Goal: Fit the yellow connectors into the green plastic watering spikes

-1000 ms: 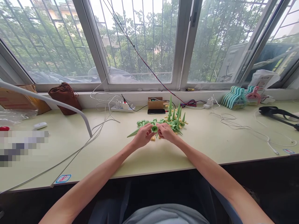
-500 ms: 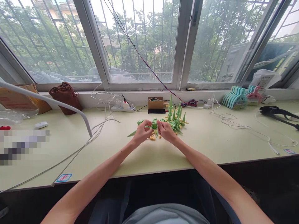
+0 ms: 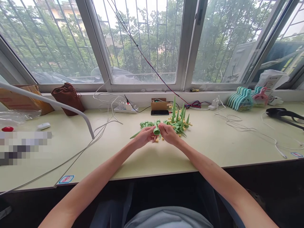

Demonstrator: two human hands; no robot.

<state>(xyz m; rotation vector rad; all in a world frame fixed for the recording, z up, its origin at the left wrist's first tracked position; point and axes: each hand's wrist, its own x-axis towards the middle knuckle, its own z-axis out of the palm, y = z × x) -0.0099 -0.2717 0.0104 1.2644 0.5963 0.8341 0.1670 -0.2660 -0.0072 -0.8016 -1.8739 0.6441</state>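
Between my two hands is a green plastic watering spike (image 3: 156, 131), its round hollow end facing down toward me. My left hand (image 3: 145, 136) has its fingers curled around the spike's left side. On the other side, my right hand (image 3: 168, 133) pinches it with thumb and forefinger. Behind my hands lies a heap of green spikes (image 3: 178, 127) with small yellow valves, several of them standing point up. More green pieces (image 3: 146, 124) lie just past my left hand. A few small yellow pieces (image 3: 155, 139) show on the table beneath the hands.
A black phone (image 3: 160, 112) lies before a small cardboard box (image 3: 158, 104) at the back. White cables (image 3: 104, 126) and a power strip (image 3: 125, 109) are to the left. Teal hangers (image 3: 239, 99) and black goggles (image 3: 280, 113) stand right. A grey curved tube (image 3: 59, 104) crosses the left.
The spike in my hands has tilted, so its open end now points lower and more of its side shows. My left fingers have closed in around it. The heap stays put.
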